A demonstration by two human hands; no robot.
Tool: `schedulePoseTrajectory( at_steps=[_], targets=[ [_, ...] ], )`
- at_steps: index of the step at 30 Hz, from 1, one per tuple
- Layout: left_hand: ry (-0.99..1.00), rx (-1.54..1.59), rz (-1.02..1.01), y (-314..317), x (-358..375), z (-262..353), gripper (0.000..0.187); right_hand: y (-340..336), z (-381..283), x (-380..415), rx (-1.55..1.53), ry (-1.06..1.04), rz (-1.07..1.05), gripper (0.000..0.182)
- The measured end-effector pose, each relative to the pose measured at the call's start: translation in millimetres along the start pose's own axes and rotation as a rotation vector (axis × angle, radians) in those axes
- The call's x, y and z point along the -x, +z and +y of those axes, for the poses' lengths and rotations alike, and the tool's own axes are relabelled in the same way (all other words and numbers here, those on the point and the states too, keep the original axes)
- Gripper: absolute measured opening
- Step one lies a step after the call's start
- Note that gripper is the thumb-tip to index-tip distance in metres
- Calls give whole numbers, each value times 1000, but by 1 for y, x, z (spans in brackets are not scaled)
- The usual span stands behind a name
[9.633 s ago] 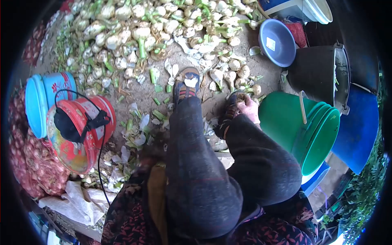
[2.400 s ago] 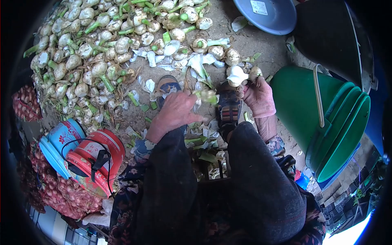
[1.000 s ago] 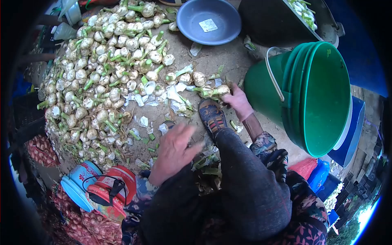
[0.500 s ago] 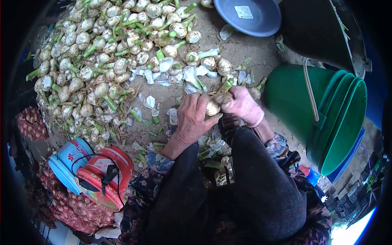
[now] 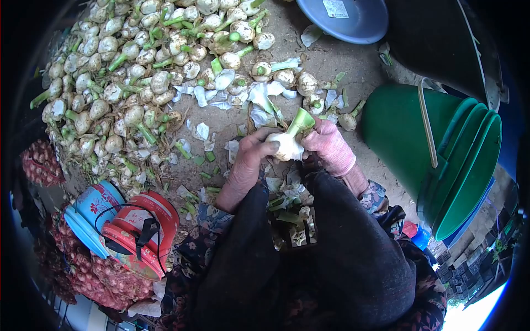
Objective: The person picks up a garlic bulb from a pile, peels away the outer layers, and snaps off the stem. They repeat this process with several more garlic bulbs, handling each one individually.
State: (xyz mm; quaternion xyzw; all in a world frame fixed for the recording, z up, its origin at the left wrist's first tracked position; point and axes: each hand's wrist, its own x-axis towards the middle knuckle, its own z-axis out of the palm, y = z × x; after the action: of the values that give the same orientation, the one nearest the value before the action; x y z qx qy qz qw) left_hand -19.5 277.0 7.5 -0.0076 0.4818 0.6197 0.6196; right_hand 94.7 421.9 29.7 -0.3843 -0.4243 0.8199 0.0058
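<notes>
A garlic bulb (image 5: pixel 287 148) with a thick green stem is held between my hands, its stem pointing up and to the right. Its surface looks white and clean, with a loose flap of skin at the lower right. My left hand (image 5: pixel 245 165) is closed around the bulb's left side, thumb on top. On the other side, my right hand (image 5: pixel 334 150) is closed in a pinch at the base of the stem and the peeling skin; its fingertips are partly hidden. Torn white skins (image 5: pixel 262 96) and several loose bulbs lie on the ground just beyond.
A large heap of untidy garlic (image 5: pixel 132 71) covers the upper left. At right a green bucket (image 5: pixel 397 127) lies on its side; a blue-grey basin (image 5: pixel 353 25) is above it. Red and blue pails (image 5: pixel 152 215) and red mesh sacks (image 5: pixel 105 281) are at lower left.
The bulb has turned from brownish and dirty to showing white, with its stem more upright. My left hand has rolled so its thumb lies on top. The view has shifted slightly.
</notes>
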Motion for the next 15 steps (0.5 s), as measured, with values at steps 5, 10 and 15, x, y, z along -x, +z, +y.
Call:
schedulePoseTrajectory(
  at_steps=[5, 10, 15],
  targets=[
    [-349, 568, -259, -22, 0, -27, 60, -10, 0, -6, 773, -290, -147, 30],
    [-274, 406, -121, -22, -1, -16, 52, -7, 19, -21, 1024, -577, -50, 28],
    [98, -215, 48, 1, 2, 0, 61, -14, 15, -17, 219, 59, 99, 28]
  ],
)
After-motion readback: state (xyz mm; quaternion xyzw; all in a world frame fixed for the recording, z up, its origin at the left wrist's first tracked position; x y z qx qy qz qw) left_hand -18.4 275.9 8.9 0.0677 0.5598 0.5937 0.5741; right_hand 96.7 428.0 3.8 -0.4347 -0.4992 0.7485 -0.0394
